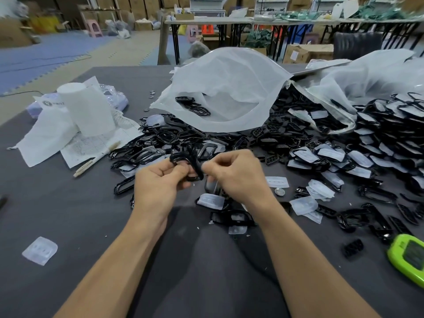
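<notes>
Black frame (187, 162): held in the air just above the tabletop (68, 226), between both hands. It looks like more than one black piece bunched together; can't separate them.
Left hand (158, 182): grip clamped on the frame's left end, thumb against curled fingers. Likely the steadying side.
Right hand (236, 173): grip pinched on the frame's right end, fingers curled. Probably pulling or snapping parts; the fingers hide the contact point.
Step (guess): freeing or fitting one frame before a pad goes in.
Loose pile (160, 143): bare black frames just beyond the hands, near enough to serve as supply.
Clear pads (300, 205): scattered right of the hands, ready to grab. One stray pad (40, 250) lies well apart at near left.
Padded frames (378, 134): heaped at right, apart from the bare pile. Seems to be the done heap.
White bag (229, 88): behind the pile, mouth open toward the person, a few frames inside.
Paper roll (87, 109): left rear, standing on white sheets, out of the work zone.
Green device (408, 255): near right edge, screen up.
</notes>
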A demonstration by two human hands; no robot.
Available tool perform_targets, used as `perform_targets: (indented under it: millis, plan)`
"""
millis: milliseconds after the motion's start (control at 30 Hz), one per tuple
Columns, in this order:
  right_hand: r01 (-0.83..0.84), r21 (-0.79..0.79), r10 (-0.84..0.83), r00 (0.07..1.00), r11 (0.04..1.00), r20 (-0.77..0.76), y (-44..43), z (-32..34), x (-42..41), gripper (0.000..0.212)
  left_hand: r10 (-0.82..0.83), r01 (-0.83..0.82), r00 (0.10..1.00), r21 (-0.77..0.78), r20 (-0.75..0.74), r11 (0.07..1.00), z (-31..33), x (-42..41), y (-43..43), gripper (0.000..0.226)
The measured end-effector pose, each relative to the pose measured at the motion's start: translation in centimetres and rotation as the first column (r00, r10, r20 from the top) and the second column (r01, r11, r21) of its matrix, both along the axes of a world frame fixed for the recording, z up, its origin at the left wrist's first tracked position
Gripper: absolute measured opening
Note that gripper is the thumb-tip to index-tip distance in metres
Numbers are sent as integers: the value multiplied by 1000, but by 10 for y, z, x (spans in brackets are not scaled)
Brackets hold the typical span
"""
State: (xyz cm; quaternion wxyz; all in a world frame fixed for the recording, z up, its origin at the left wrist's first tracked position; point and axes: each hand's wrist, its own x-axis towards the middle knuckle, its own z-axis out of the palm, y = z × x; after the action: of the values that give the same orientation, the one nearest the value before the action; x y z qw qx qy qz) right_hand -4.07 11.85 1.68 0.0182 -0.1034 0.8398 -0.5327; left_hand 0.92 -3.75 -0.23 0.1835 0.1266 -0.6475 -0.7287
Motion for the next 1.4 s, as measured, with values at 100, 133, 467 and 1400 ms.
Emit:
perform_targets:
  millis: [100,133,467,1400]
  plan:
    - [330,146,-310,939,933,-149,20,0,-15,23,86,-86,995,3,53,996,1,-2,-7,20]
    - [355,222,-328,933,908,-149,26,-1,-19,26,95,-95,993,2,70,995,0,-3,-8,17]
    - [177,534,-167,984,826,-68,21,-11,-33,11,41,-35,992,-50,119,998,-4,-3,-6,29]
    - [6,-475,46,994,880,97,-13,-13,-3,17,-135,123,984,100,115,987,-7,-2,-9,31]
